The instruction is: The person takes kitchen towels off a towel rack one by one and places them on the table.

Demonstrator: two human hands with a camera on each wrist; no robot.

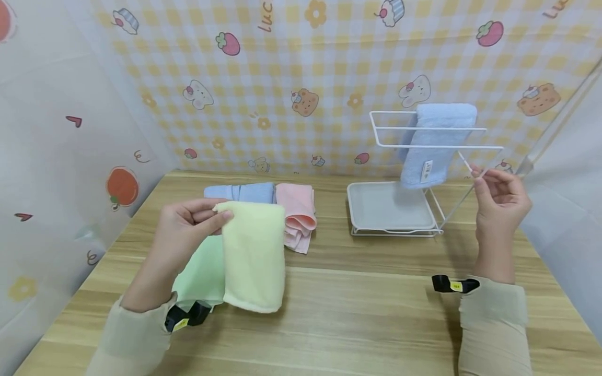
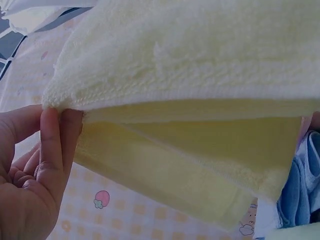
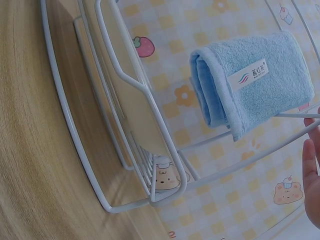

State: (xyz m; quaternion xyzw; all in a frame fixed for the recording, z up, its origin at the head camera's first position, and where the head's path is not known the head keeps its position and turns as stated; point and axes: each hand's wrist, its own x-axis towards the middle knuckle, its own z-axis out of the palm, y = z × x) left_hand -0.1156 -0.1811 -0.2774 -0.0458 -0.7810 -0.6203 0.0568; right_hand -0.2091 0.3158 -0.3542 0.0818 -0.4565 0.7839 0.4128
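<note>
My left hand (image 1: pixel 181 232) pinches the top left corner of a folded pale yellow towel (image 1: pixel 254 256) between thumb and fingers. The towel hangs upright above the table; in the left wrist view its folded layers (image 2: pixel 190 155) spread apart below the edge. Over at the right, my right hand (image 1: pixel 503 203) pinches a slanting side wire of a white wire rack (image 1: pixel 400 146) with thumb and fingertips. A light blue towel (image 1: pixel 444 138) with a white label is draped over the rack's upper bars.
A grey tray (image 1: pixel 390 206) sits in the rack's base. Behind the yellow towel lie a folded blue towel (image 1: pixel 244 192) and a folded pink towel (image 1: pixel 295 201). A green towel (image 1: pixel 202 271) is partly covered by my left wrist and the yellow towel. Patterned cloth (image 1: pixel 263 68) hangs behind the table.
</note>
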